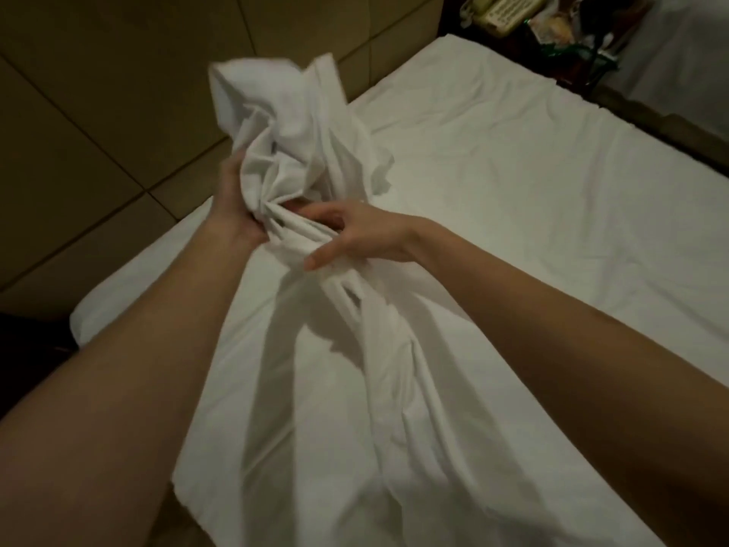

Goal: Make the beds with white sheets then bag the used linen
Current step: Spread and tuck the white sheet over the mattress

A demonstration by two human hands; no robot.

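Note:
A bunched white sheet [284, 124] rises in a crumpled mass above the bed and trails down toward me in long folds. My left hand [232, 207] grips the gathered neck of the sheet from the left. My right hand [355, 230] meets it from the right, fingers curled into the folds and thumb stretched out below. Under both arms lies the bed [532, 215], covered with a flat white sheet that shows light creases.
A tan tiled floor [98, 112] runs along the bed's left side. At the top right stands a dark nightstand [568, 41] with a beige telephone [501, 13] and wrappers. Another white bed [686, 45] shows at the far right edge.

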